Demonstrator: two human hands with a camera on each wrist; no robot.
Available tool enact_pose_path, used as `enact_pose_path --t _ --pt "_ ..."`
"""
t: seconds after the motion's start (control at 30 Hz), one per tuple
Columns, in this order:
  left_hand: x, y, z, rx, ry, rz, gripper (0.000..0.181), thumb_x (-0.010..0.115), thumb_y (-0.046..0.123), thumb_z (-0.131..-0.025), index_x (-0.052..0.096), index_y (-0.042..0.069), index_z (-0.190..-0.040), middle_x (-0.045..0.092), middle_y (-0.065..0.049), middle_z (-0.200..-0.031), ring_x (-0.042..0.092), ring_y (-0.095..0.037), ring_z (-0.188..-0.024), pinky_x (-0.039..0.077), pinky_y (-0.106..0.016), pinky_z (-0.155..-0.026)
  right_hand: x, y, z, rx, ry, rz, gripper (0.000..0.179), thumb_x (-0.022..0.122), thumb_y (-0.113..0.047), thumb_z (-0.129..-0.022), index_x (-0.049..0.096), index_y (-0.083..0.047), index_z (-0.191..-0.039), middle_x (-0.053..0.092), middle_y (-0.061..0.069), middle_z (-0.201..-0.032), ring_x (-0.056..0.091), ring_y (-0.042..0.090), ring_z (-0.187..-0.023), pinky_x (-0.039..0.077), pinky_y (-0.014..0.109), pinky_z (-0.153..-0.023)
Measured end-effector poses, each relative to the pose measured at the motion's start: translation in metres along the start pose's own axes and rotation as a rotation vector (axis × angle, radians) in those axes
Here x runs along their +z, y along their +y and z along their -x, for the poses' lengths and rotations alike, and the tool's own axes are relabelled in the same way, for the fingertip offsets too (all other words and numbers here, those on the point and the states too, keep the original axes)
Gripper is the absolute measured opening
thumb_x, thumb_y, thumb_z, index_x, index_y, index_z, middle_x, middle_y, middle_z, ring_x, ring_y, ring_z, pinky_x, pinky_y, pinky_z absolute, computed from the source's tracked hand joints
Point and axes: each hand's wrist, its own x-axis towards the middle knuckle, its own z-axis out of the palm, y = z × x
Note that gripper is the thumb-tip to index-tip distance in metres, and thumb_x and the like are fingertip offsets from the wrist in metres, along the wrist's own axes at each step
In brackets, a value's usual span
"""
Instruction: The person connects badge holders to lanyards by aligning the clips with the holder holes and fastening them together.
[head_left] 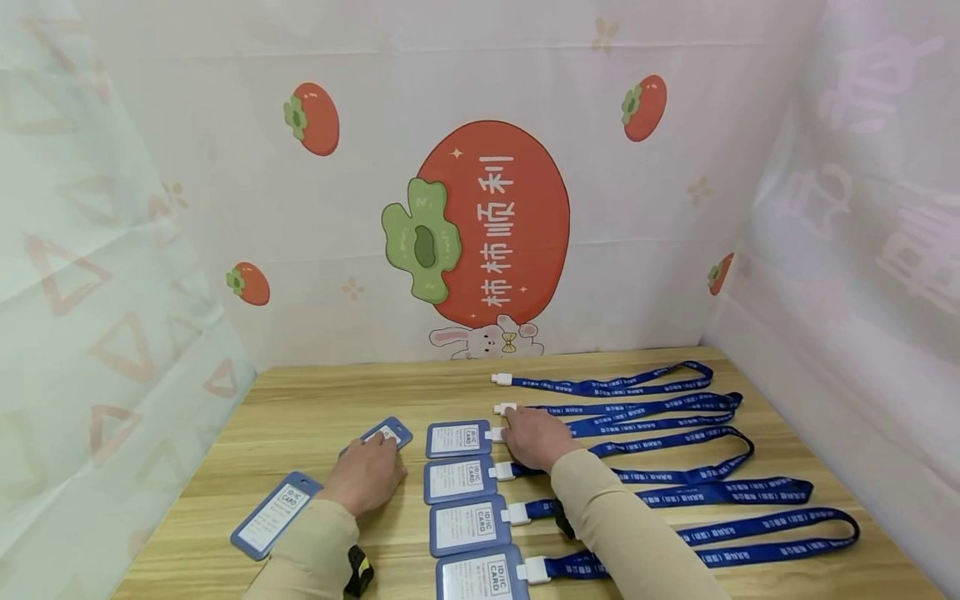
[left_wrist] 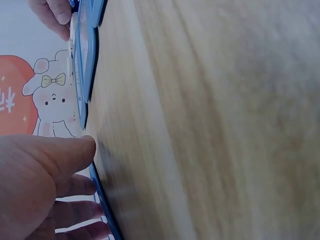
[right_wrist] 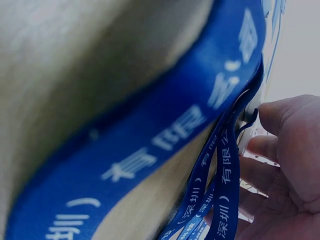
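Observation:
My left hand (head_left: 369, 473) lies over a blue ID card holder (head_left: 400, 429), its fingers on the holder's face and partly hiding it. In the left wrist view the thumb extends apart from the fingers. My right hand (head_left: 537, 437) has its fingertips at the white clip (head_left: 504, 409) of a blue lanyard (head_left: 592, 409). Its thumb side is near the clip of the lanyard below, joined to the topmost card holder (head_left: 457, 439) of the column. In the right wrist view the fingers are spread and slightly bent beside lanyard straps (right_wrist: 227, 170).
Below that topmost holder, more blue card holders (head_left: 471, 525) form a column, each with a lanyard running right. A loose lanyard (head_left: 600, 387) lies at the back. Another card holder (head_left: 276, 515) lies left on the wooden table (head_left: 337, 392). Printed cloth (head_left: 637, 208) surrounds the back and sides.

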Motion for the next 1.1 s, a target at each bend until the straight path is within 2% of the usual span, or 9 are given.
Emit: enact_pose_path --t 0.47,1.1 --pt "0.002 -0.001 -0.01 -0.022 -0.011 0.035 0.046 0.06 0.029 -0.104 0.061 -0.006 -0.135 0.057 -0.029 -0.145 0.056 -0.052 -0.13 0.046 -0.064 -0.111 0.0 0.0 -0.002 -0.01 0.003 0.025 0.056 0.051 -0.044 -0.108 0.048 -0.016 -0.157 0.051 0.007 -0.159 0.048 0.031 -0.147 0.041 0.051 -0.121" --pt "0.002 0.002 -0.022 -0.006 -0.029 0.076 0.052 0.059 0.031 -0.105 0.057 -0.009 -0.139 0.051 -0.033 -0.15 0.052 -0.05 -0.136 0.045 -0.062 -0.113 0.003 0.001 -0.001 -0.044 0.029 0.049 0.055 0.051 -0.044 -0.108 0.05 -0.016 -0.156 0.053 0.007 -0.157 0.05 0.031 -0.145 0.043 0.051 -0.12"
